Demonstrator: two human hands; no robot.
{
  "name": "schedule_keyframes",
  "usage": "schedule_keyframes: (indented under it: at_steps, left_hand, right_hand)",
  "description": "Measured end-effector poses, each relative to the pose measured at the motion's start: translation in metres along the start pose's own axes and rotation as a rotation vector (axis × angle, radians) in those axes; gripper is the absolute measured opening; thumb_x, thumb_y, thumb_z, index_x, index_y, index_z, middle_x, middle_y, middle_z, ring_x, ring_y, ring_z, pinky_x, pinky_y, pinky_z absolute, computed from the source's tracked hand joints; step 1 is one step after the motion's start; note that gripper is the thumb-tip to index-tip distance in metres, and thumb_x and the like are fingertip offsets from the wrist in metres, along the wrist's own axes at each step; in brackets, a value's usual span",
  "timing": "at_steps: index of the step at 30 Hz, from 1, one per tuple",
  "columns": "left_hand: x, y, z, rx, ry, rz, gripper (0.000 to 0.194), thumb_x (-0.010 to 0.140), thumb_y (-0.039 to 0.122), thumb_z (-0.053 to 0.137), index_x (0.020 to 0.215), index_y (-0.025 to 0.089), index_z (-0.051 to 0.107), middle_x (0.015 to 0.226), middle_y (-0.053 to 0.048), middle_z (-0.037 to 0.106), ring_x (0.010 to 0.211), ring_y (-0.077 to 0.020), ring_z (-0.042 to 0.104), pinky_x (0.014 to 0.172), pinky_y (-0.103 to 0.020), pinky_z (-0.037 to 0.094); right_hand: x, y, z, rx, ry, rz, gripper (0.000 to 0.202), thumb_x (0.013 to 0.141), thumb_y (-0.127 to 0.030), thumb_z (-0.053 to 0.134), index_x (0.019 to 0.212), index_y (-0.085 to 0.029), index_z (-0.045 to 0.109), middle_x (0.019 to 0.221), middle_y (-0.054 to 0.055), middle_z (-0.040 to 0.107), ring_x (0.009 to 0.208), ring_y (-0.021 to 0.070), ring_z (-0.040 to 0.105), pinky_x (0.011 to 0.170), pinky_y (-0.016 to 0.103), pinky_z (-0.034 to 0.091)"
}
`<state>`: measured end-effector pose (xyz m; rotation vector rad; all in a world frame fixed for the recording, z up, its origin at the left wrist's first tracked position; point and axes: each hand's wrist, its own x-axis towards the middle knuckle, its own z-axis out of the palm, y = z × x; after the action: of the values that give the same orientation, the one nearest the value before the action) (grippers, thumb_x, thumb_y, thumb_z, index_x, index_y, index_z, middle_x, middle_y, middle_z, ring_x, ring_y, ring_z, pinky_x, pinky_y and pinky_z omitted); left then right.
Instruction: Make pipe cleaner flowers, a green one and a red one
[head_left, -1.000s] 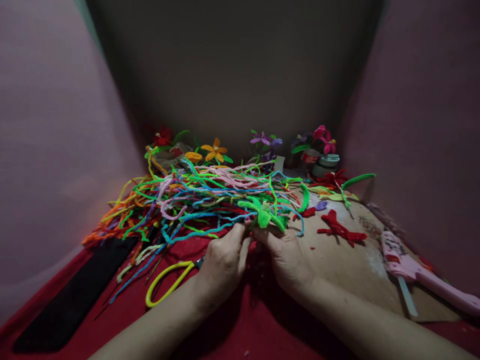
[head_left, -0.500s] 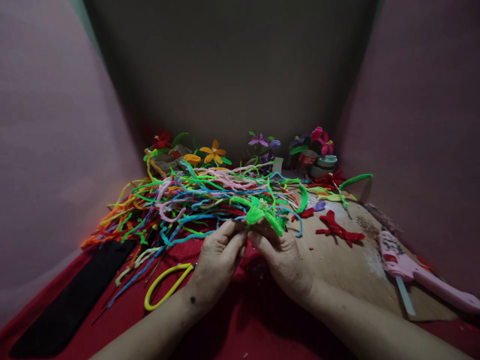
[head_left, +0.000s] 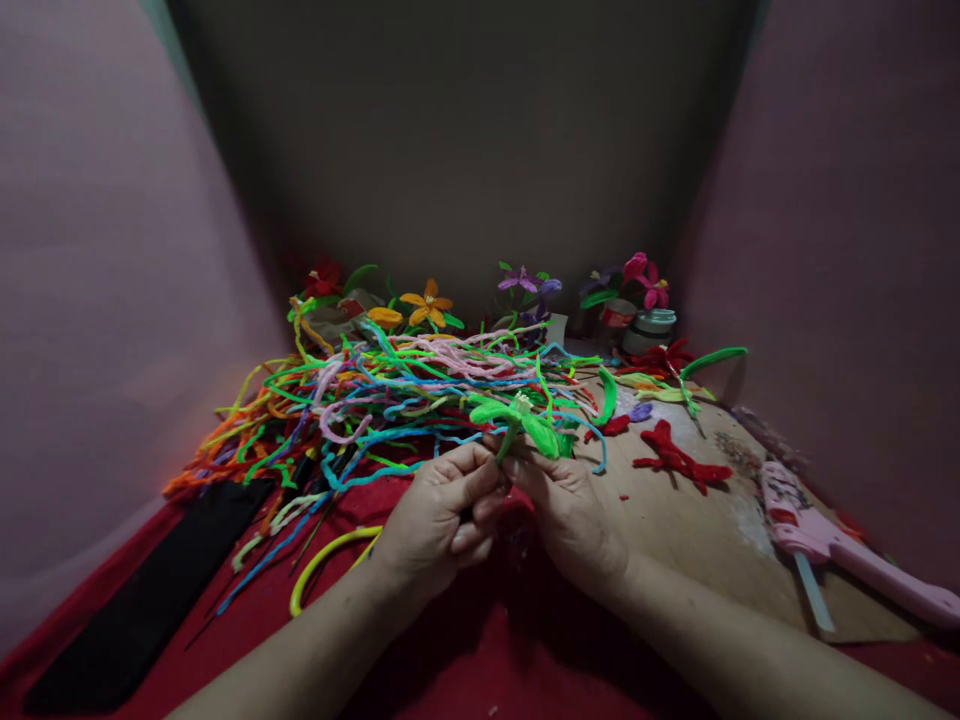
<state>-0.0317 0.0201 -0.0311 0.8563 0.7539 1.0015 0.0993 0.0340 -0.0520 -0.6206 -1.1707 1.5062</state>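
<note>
As the left hand (head_left: 442, 510) and right hand (head_left: 574, 520) pinch the green flower (head_left: 540, 434) near frame centre, its stem slanting down-left to the nearer left fingertips, the fuzzy-stem pile (head_left: 442, 372) crowds behind, a red petal piece (head_left: 679, 457) lies right, and a yellow handle (head_left: 324, 548) sits lower left, partly hidden.

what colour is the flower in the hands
The flower is bright green, with a pale centre; head view shows it best.

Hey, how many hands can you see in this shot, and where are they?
2: the left hand and the right hand, close together near the middle, both holding the green flower by its base. Some fingers are hidden, but no other hand shows.
</note>
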Motion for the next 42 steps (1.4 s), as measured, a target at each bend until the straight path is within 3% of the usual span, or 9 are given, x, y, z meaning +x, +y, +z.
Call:
schedule_keyframes:
  at_steps: [5,10,16,22,26,29,34,42]
  left_hand:
    - [0.003,0.004,-0.004,-0.05,-0.074,-0.052,0.018,0.079,0.035,0.059,0.085,0.019,0.053,0.048,0.01,0.04,0.029,0.0015,0.012,0.027,-0.01,0.019]
    - [0.003,0.003,-0.001,0.031,-0.03,-0.045,0.017,0.081,0.035,0.057,0.084,0.018,0.053,0.049,0.01,0.041,0.028,0.0014,0.016,0.028,-0.011,0.019]
    - [0.0,-0.001,0.007,0.468,0.174,0.159,0.019,0.079,0.034,0.057,0.078,0.016,0.054,0.052,0.006,0.048,0.033,-0.0032,0.037,0.033,-0.015,0.03]
    - [-0.001,-0.01,0.002,0.817,0.269,0.414,0.01,0.08,0.024,0.052,0.078,0.017,0.058,0.065,0.003,0.055,0.052,-0.007,0.046,0.048,-0.017,0.037]
    - [-0.001,-0.012,-0.001,0.933,0.286,0.452,0.012,0.082,0.022,0.049,0.077,0.017,0.06,0.062,0.003,0.053,0.054,-0.0077,0.044,0.05,-0.018,0.035]
    - [-0.001,-0.009,0.0,0.862,0.294,0.387,0.015,0.083,0.024,0.048,0.072,0.017,0.056,0.056,0.005,0.046,0.048,-0.0064,0.038,0.046,-0.017,0.032]
    - [-0.001,-0.001,0.006,0.6,0.242,0.238,0.023,0.081,0.033,0.052,0.065,0.016,0.05,0.049,0.007,0.04,0.04,-0.0041,0.032,0.038,-0.017,0.025]
    - [0.003,0.001,0.002,0.235,0.128,0.084,0.018,0.079,0.03,0.058,0.071,0.014,0.054,0.048,0.006,0.047,0.031,-0.0002,0.027,0.033,-0.014,0.018]
  right_hand:
    - [0.002,0.001,0.0,0.2,-0.017,0.069,0.007,0.074,-0.028,0.064,0.074,-0.022,0.068,0.075,0.0,0.066,0.075,0.0176,0.059,0.071,0.031,0.046]
    - [0.002,0.003,0.0,0.269,-0.001,0.076,0.005,0.074,-0.023,0.064,0.077,-0.02,0.067,0.073,0.0,0.065,0.067,0.0156,0.059,0.066,0.029,0.047]
    - [0.003,0.009,0.0,0.304,0.073,0.105,0.006,0.072,-0.022,0.066,0.071,-0.017,0.063,0.057,-0.004,0.055,0.05,0.0093,0.05,0.052,0.023,0.04]
    - [0.002,0.002,0.003,0.288,0.12,0.081,0.008,0.066,-0.021,0.071,0.071,-0.018,0.065,0.067,-0.003,0.06,0.059,0.0098,0.052,0.059,0.023,0.041]
    - [0.001,0.0,0.005,0.255,0.106,0.111,0.008,0.07,-0.024,0.068,0.07,-0.017,0.064,0.058,-0.004,0.057,0.05,0.0087,0.047,0.054,0.024,0.04]
    - [0.001,0.002,0.004,0.24,0.086,0.115,0.008,0.072,-0.024,0.067,0.071,-0.017,0.065,0.055,-0.004,0.056,0.047,0.0081,0.045,0.051,0.023,0.038]
    - [0.002,0.005,0.001,0.25,0.01,0.077,0.006,0.073,-0.022,0.065,0.074,-0.017,0.068,0.065,-0.001,0.063,0.058,0.0111,0.055,0.058,0.024,0.042]
    - [0.004,0.006,-0.001,0.294,-0.035,0.105,0.015,0.075,-0.022,0.061,0.088,-0.018,0.069,0.064,0.0,0.064,0.057,0.0134,0.058,0.061,0.028,0.046]
